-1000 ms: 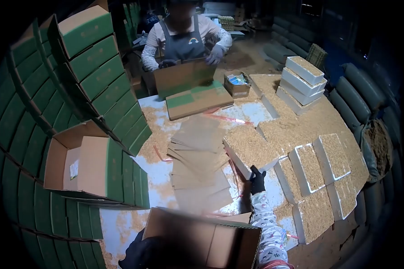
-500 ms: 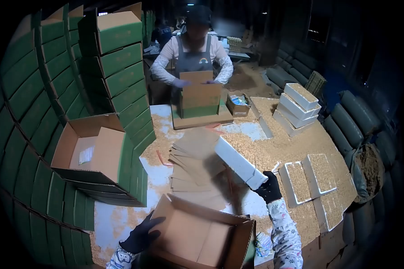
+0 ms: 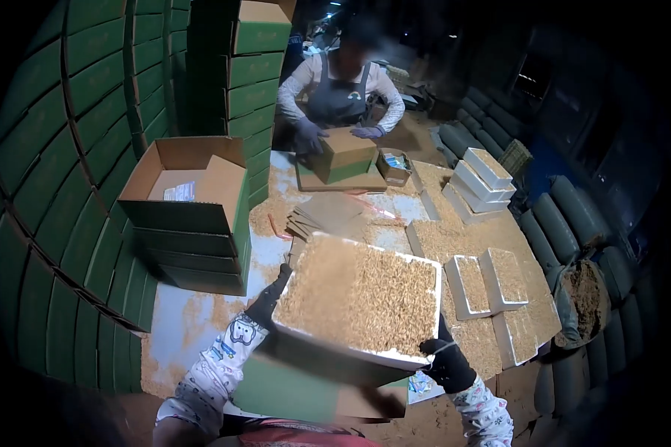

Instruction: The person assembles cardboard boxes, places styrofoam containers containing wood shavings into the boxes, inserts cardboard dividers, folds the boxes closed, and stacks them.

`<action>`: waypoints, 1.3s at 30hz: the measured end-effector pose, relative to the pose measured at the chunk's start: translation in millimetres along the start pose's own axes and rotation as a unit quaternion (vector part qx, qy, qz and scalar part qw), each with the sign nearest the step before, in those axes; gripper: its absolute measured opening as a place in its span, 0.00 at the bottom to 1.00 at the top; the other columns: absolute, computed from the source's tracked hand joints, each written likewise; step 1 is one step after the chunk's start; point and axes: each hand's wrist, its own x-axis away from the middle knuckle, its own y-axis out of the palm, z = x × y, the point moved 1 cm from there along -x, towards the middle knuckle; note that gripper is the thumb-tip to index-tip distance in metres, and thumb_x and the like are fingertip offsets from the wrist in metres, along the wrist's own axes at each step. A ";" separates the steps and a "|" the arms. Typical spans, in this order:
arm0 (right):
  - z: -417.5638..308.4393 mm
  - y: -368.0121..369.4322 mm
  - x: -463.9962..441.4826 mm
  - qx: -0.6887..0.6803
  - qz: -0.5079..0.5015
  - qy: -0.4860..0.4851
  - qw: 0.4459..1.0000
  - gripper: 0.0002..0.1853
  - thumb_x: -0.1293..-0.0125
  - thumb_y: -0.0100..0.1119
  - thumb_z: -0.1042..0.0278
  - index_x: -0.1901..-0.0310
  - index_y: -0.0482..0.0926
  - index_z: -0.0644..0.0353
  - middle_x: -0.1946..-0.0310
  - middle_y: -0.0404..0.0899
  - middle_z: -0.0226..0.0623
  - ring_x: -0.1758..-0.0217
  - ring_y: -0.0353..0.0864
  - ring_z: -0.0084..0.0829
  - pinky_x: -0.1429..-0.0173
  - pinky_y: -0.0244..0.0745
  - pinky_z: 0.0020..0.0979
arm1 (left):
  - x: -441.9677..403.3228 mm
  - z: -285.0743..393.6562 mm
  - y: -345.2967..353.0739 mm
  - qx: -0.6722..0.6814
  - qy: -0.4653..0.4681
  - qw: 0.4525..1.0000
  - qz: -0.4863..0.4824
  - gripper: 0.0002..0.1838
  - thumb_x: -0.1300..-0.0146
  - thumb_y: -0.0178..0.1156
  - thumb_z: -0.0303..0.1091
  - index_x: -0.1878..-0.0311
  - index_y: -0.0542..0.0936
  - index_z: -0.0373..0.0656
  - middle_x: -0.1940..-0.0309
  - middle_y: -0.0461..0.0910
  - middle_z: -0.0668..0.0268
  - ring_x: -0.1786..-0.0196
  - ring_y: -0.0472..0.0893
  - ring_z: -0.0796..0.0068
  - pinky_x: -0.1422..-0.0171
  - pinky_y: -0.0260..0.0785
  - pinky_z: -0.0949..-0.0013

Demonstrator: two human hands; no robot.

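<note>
A white foam box [image 3: 358, 298] filled with brown grain-like material is held up in the middle. My left hand [image 3: 270, 298], in a dark glove, grips its left side. At its lower right corner my right hand [image 3: 449, 360], also in a dark glove, is closed on the rim. Partly hidden beneath the foam box is a cardboard box with a green side [image 3: 287, 387]. Brown paper sheets [image 3: 324, 216] lie just beyond the foam box.
Green cartons [image 3: 257, 71] are stacked at the left, with an open carton [image 3: 183, 216] nearer. A person [image 3: 339, 89] across the table handles a small box [image 3: 347, 153]. More filled foam boxes [image 3: 470, 287] stand at the right. A small box of packets [image 3: 394, 167] sits at the back.
The foam box has moved from the right to above the cardboard box. My left hand has left the cardboard box and taken hold of the foam box. The view has shifted.
</note>
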 end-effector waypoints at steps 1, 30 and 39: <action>5.8 0.8 4.8 -0.023 -0.018 -0.005 1.000 0.51 0.63 0.53 0.78 0.33 0.40 0.54 0.34 0.49 0.37 0.33 0.51 0.33 0.36 0.54 0.33 | -24.5 -41.5 -62.0 -0.127 0.071 0.989 -0.033 0.25 0.33 0.41 0.39 0.37 0.56 0.34 0.38 0.58 0.60 0.37 0.60 0.73 0.34 0.51 0.72; 2.3 6.6 -19.2 0.546 0.047 -0.151 0.823 0.20 0.49 0.49 0.80 0.51 0.71 0.65 0.79 0.76 0.44 0.78 0.77 0.39 0.73 0.71 0.32 | -143.9 -27.5 -126.5 -0.520 0.121 0.822 0.200 0.24 0.48 0.58 0.43 0.53 0.72 0.35 0.63 0.76 0.53 0.58 0.76 0.60 0.53 0.67 0.64; 147.5 -173.4 31.1 0.585 0.378 -0.002 0.717 0.13 0.48 0.54 0.72 0.59 0.76 0.54 0.73 0.78 0.43 0.71 0.78 0.40 0.66 0.73 0.34 | -247.3 -67.8 -195.9 -0.728 -0.002 0.631 0.267 0.36 0.61 0.66 0.55 0.58 0.72 0.31 0.63 0.76 0.45 0.58 0.75 0.47 0.57 0.67 0.56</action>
